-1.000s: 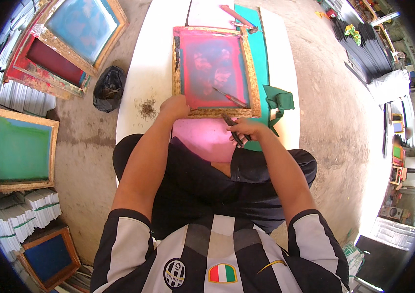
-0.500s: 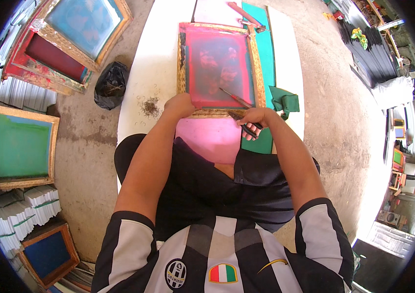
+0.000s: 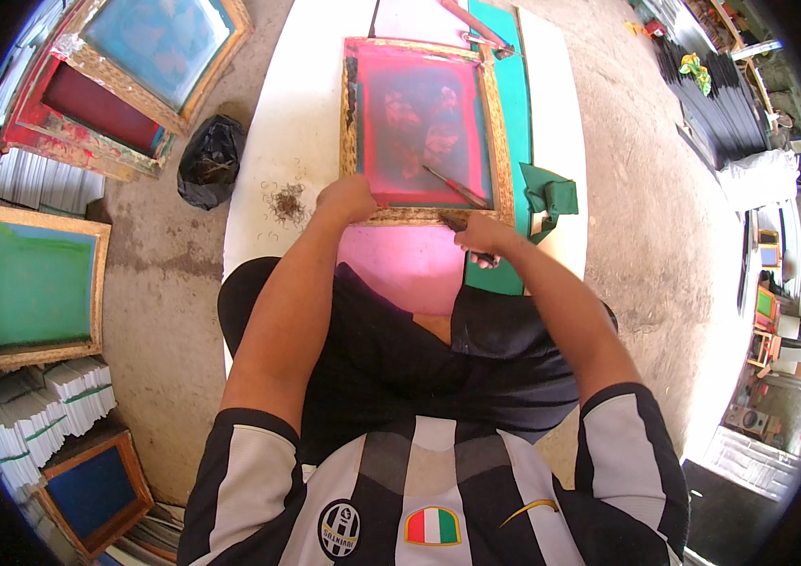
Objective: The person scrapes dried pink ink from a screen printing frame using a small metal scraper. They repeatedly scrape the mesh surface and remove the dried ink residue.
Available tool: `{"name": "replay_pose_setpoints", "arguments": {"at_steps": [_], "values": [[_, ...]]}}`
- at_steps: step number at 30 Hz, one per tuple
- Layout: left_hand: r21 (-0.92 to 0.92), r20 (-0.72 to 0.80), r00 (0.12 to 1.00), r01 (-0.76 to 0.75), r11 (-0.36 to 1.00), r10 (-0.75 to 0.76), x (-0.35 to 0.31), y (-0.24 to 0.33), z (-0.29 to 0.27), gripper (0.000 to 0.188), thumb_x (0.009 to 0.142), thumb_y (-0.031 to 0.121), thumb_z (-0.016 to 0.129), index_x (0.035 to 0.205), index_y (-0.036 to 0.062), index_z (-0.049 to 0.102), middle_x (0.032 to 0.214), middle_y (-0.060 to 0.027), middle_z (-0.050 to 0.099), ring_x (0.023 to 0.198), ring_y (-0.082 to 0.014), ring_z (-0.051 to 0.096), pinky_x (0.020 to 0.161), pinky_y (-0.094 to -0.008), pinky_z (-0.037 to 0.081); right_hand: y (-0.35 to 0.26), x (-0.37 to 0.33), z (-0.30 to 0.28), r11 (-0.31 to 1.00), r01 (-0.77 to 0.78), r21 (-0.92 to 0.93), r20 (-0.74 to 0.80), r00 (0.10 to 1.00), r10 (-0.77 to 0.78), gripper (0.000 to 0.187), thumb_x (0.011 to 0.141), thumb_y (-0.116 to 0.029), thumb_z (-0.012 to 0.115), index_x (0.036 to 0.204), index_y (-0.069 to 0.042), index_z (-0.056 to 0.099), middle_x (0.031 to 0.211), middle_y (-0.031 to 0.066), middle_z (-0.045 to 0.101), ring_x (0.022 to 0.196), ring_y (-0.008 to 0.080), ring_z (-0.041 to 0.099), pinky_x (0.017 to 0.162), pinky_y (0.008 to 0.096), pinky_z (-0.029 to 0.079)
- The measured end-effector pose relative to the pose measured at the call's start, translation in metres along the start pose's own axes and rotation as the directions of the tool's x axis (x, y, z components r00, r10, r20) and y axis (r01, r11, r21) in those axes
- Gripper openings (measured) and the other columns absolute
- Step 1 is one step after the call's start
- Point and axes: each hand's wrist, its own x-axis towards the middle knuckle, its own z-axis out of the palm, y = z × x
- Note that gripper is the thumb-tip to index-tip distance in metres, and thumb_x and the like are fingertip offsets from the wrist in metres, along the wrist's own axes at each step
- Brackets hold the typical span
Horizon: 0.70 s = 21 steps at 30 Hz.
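A wooden screen-printing frame (image 3: 502, 141) with pink and dark mesh lies flat on a white board in front of me. My left hand (image 3: 347, 200) is closed around its near left corner. Pliers (image 3: 455, 223) with dark jaws are gripped in my right hand (image 3: 485, 236), the jaws against the near frame bar right of its middle. My fingers hide most of the handles. On the mesh, close to the near right corner, rests a screwdriver (image 3: 457, 187) with a red handle.
Small bent staples (image 3: 287, 202) are heaped left of the frame. A black plastic bag (image 3: 212, 162) stands on the floor beyond them. Green cloth (image 3: 547, 193) lies at the right, and a hammer (image 3: 478, 26) at the far end. Other frames (image 3: 42, 283) lean at far left.
My right hand has turned and closed further around the pliers' handles, which showed spread before. My left hand keeps its hold on the frame corner.
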Motion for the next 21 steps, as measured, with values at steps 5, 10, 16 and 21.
{"name": "replay_pose_setpoints", "arguments": {"at_steps": [5, 10, 16, 21], "values": [[0.036, -0.091, 0.989, 0.122, 0.992, -0.118, -0.018, 0.007, -0.017, 0.030, 0.083, 0.016, 0.063, 0.108, 0.0039, 0.074, 0.112, -0.0196, 0.072, 0.106, -0.0355, 0.070, 0.087, -0.0452, 0.056, 0.016, 0.000, 0.042, 0.972, 0.178, 0.150, -0.258, 0.956, -0.135, 0.034, 0.087, -0.023, 0.058, 0.078, 0.010, 0.061, 0.064, 0.0190, 0.065, 0.042, 0.0257, 0.061, 0.038, 0.0409, 0.048], [0.022, -0.220, 0.915, 0.350, 0.936, -0.337, -0.009, -0.043, -0.027, 0.032, 0.086, 0.017, 0.060, 0.113, 0.0052, 0.072, 0.120, -0.0181, 0.070, 0.113, -0.0353, 0.067, 0.091, -0.0468, 0.055, 0.029, 0.020, 0.065, 0.965, 0.220, -0.142, -0.490, 0.832, -0.261, 0.038, 0.087, -0.028, 0.060, 0.084, 0.009, 0.064, 0.079, 0.0296, 0.068, 0.072, 0.0427, 0.069, 0.068, 0.0509, 0.055], [0.005, -0.216, 0.824, 0.538, 0.843, -0.524, -0.014, -0.063, -0.032, 0.031, 0.084, 0.011, 0.066, 0.114, 0.0115, 0.075, 0.123, -0.0127, 0.071, 0.113, -0.0278, 0.069, 0.083, -0.0385, 0.056, 0.015, 0.005, 0.074, 0.988, 0.144, -0.057, -0.539, 0.829, -0.152, 0.044, 0.089, -0.033, 0.058, 0.105, 0.007, 0.066, 0.100, 0.0330, 0.068, 0.097, 0.0493, 0.066, 0.088, 0.0550, 0.052], [-0.010, -0.224, 0.813, 0.549, 0.836, -0.537, -0.017, -0.071, -0.029, 0.031, 0.086, 0.014, 0.066, 0.116, 0.0108, 0.074, 0.123, -0.0114, 0.071, 0.114, -0.0262, 0.068, 0.085, -0.0374, 0.056, 0.017, 0.011, 0.094, 0.985, 0.166, 0.049, -0.606, 0.789, -0.103, 0.041, 0.088, -0.034, 0.059, 0.103, 0.004, 0.066, 0.095, 0.0326, 0.068, 0.094, 0.0498, 0.066, 0.087, 0.0558, 0.052]]}}
